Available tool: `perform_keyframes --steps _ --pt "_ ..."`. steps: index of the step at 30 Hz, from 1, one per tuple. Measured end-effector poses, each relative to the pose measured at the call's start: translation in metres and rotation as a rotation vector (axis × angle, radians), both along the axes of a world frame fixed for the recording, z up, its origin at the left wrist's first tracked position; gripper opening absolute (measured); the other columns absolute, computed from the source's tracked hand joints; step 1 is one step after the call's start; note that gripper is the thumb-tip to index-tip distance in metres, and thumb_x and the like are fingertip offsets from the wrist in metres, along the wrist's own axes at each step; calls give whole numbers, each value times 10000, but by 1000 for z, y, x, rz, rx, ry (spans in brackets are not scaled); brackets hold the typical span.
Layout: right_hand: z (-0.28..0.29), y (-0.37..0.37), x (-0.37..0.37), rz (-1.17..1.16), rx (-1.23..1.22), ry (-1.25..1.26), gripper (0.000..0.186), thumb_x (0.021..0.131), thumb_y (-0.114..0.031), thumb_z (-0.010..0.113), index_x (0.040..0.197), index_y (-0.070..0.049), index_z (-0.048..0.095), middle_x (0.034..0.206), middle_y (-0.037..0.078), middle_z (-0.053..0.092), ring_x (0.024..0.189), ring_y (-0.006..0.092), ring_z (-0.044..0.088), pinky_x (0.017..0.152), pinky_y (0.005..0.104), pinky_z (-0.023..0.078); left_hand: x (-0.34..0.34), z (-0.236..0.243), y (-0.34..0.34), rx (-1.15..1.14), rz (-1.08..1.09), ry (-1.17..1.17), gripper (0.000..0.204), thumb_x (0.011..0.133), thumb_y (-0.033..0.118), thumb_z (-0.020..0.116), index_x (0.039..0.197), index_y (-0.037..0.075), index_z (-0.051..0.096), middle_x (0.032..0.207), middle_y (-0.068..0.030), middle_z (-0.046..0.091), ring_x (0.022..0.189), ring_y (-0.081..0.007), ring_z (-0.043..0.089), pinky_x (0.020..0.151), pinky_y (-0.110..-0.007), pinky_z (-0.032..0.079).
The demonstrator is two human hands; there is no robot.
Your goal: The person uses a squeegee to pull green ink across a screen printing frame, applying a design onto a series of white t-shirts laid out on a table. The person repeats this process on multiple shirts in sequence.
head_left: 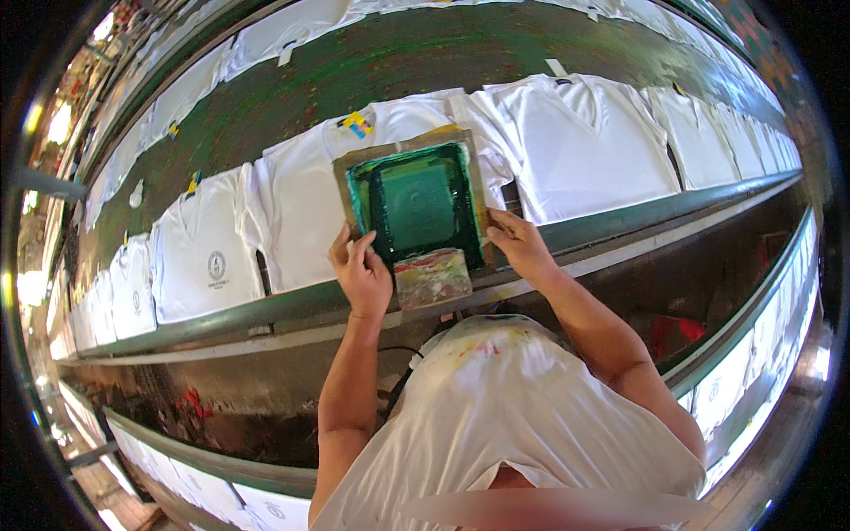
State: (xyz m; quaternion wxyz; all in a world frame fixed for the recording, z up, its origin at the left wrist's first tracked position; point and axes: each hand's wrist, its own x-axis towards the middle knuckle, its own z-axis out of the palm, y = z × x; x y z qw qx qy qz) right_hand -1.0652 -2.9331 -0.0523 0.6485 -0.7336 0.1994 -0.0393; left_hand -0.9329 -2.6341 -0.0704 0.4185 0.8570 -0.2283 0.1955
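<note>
While holding a framed screen point(421, 199) by both side edges, appears to be at the step of setting down or lifting off; cannot tell which from this view. Gripping near the lower left corner with left hand point(363, 274), with fingers slightly parted along the rim. Gripping the right edge with right hand point(521, 243), with thumb and finger close together. Cannot see beneath either edge, so cannot tell how firmly held.

Note screen position: over a white shirt point(299, 199) on a long green table point(372, 66), covering much of its right side and leaving bare its left side and the neck with a yellow-and-blue tag point(358, 125). Cannot tell whether flush with cloth or slightly raised. Note a paint-smeared panel point(432, 279) at the near end of the frame, between the hands.

To the left, see a shirt with a round black mark point(216, 265); to the right, a plain shirt point(589, 159) without visible mark.

For the next move, judge as needing both hands level: if setting down, square to the shirt and lower flat without dragging; if lifting off, raise straight up, well clear of cloth.
</note>
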Motion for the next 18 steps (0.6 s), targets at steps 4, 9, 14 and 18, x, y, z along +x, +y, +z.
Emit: perform_keyframes --steps 4,9,14,18 --pt "4 3 0 38 -43 21 502 1123 -156 695 1546 100 603 1381 144 733 1233 168 658 1091 334 525 3 7 -2 -8 12 -29 384 945 -150 656 1239 49 802 1449 -268 682 1392 -433 642 1062 -452 582" --pt "5 -18 -14 -154 208 -216 422 1149 -133 667 1523 61 650 1306 100 725 1126 165 670 1024 317 538 -8 31 -40 -210 22 263 391 961 -124 703 1311 35 776 1549 -210 632 1347 -299 691 931 -352 636" --pt "11 -113 -40 -387 173 -342 417 1172 -126 637 1568 2 649 1234 -5 726 994 53 598 859 225 508 -40 49 -156 -293 -39 272 391 966 -98 738 1327 49 773 1547 -201 628 1355 -291 678 852 -325 640" --pt "25 -213 -94 -528 242 -389 381 1151 -135 662 1513 -27 715 1036 -62 696 702 20 482 598 206 366 -77 58 -270 -260 -150 292 389 949 -81 781 1309 67 775 1556 -181 606 1369 -290 660 870 -315 652"
